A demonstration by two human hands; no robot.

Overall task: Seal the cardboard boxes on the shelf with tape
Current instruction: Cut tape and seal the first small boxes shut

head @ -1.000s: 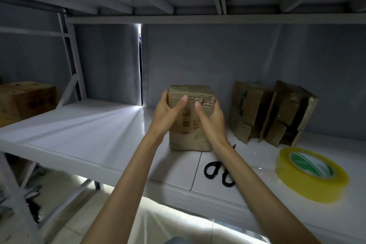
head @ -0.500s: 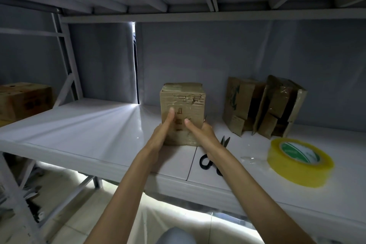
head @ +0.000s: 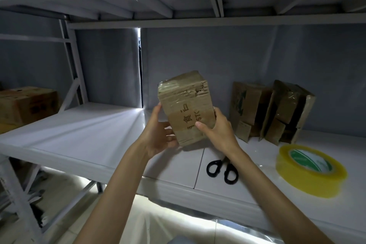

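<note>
Cardboard box [head: 186, 107] sits tilted between both hands, lifted off the white shelf [head: 83, 134], its top leaning away and to the left; glossy tape already shows across its upper face and printed characters run down the near side. The step in hand looks like turning the box to check or reach an unsealed seam. To do it well, keep the lower corners cradled, rotate slowly so the flaps stay closed, and set the seam that needs tape facing up before letting go.

Left hand [head: 158, 134] cups the lower left edge, fingers curled under the bottom and thumb up along the side. Right hand [head: 215, 127] grips the lower right corner, thumb pressed on the printed face, the other fingers wrapped behind out of view.

Just below the right wrist lie black-handled scissors [head: 221, 168]; farther right of that hand lies a yellow tape roll [head: 311, 170]. Beyond the right fingers, folded cardboard boxes [head: 271, 111] lean against the back wall. Well left of the left hand stands another box [head: 27, 105].
</note>
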